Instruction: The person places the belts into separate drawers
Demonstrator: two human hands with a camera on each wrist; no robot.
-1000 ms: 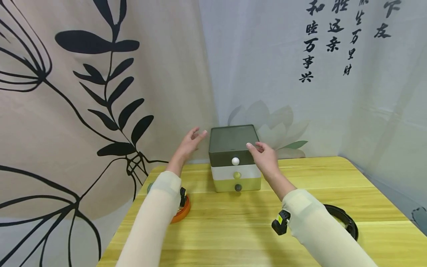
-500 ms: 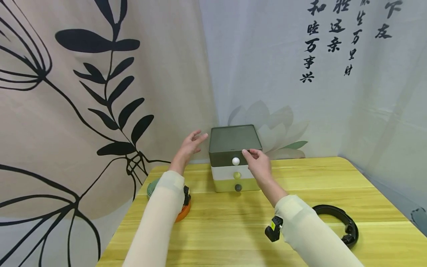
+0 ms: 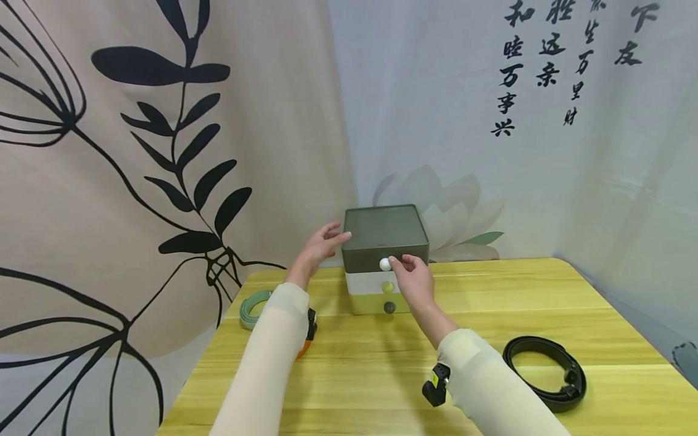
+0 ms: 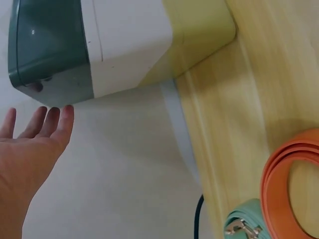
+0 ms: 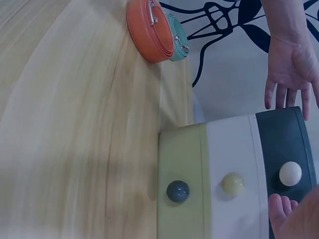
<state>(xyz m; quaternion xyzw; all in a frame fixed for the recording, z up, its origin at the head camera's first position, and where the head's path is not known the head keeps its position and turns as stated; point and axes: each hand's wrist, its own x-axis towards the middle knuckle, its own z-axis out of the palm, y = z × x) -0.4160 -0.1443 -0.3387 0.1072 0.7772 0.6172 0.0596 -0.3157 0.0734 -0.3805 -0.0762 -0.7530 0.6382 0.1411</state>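
Note:
A small three-drawer box (image 3: pixel 386 227) stands at the back of the table, dark green on top, white in the middle and yellow-green below. All its drawers are closed. Their round knobs are a white knob (image 5: pixel 290 174), a yellow-green knob (image 5: pixel 233 183) and a grey knob (image 5: pixel 178 191). My right hand (image 3: pixel 415 283) is in front of the top drawer, fingers loosely bent, thumb tip right beside the white knob. In the right wrist view its fingertips are a little apart from that knob. My left hand (image 3: pixel 320 248), fingers extended, is close against the box's upper left side.
Left on the wooden table (image 3: pixel 360 375) lie a rolled green belt (image 3: pixel 246 312) and a rolled orange belt (image 4: pixel 274 186), partly behind my left sleeve in the head view. A rolled black belt (image 3: pixel 557 401) lies at the right. A printed curtain (image 3: pixel 283 121) hangs behind the box.
My right hand has moved left and down from the box's upper right edge to the white knob. The left hand has come slightly right and down, nearer the box.

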